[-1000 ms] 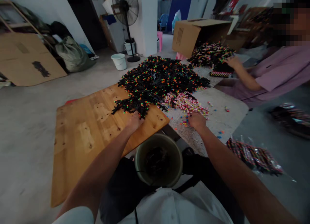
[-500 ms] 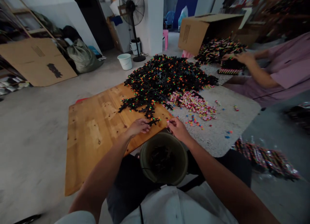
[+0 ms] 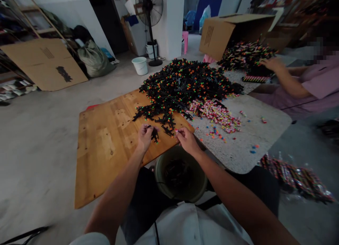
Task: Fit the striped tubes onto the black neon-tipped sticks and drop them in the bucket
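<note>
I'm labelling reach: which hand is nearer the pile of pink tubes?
Right. The right hand is near the edge of the wooden board, left of the pink tubes; the left hand, holding a black piece, is farther left.

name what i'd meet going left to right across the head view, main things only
Cardboard sheet, left hand, held black piece, loose black piece, small pink piece, right hand, cluster of colored bits, bagged bundle.
</note>
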A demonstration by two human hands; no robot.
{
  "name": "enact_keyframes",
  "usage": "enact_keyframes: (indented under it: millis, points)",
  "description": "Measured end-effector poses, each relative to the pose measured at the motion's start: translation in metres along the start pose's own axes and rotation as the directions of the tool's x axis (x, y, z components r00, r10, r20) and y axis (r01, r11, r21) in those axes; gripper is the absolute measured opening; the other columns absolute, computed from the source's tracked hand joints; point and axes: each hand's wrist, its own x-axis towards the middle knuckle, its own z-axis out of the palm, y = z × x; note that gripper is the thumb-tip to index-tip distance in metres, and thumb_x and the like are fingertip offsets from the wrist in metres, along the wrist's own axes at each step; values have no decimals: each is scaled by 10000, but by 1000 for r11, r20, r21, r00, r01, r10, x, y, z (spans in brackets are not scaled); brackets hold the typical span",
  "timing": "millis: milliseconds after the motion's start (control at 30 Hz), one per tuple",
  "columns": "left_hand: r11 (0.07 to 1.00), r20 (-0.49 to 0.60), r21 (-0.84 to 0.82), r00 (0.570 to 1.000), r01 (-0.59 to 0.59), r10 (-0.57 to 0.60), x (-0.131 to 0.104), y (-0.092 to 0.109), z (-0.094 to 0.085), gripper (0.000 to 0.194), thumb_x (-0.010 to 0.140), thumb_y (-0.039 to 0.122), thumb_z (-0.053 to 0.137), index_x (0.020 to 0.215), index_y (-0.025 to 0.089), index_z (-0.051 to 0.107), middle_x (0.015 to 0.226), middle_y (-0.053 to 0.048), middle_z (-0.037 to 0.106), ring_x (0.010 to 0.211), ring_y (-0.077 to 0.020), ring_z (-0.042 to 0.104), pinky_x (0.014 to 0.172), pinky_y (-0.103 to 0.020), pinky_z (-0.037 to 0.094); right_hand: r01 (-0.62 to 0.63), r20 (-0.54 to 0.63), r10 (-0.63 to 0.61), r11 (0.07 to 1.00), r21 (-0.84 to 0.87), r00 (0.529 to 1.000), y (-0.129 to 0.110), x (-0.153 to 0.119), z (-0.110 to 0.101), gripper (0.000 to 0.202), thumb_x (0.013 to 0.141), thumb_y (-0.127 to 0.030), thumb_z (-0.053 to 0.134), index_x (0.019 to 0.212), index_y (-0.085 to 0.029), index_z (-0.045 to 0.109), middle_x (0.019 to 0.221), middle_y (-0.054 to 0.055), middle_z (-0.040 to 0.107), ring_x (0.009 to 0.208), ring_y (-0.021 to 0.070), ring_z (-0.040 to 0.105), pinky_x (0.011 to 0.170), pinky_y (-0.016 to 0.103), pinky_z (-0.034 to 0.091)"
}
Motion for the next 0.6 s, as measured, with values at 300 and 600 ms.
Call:
enact_keyframes:
  millis: [300,600]
  points:
    - [987,522,161,849,1,-86,-31,43,29,369,873,455,759,1068,176,617,826,-40,764,684,-157,711,591,-242,550,84,83,-90,993,77,992,-56,-9,-6,408,858,-568,735,1069,-219,714,776,-3,679,596,132,574,553,264,506]
    - [936,651,350,712,27,-264,-38,71,35,241,897,359,753,970,169,625,680,44,638,485,-89,614,447,-182,458,5,164,-21,995,99,986,-73,-13,-20,353,810,-518,773,961,-201,740,612,-46,588,488,115,526,492,259,461]
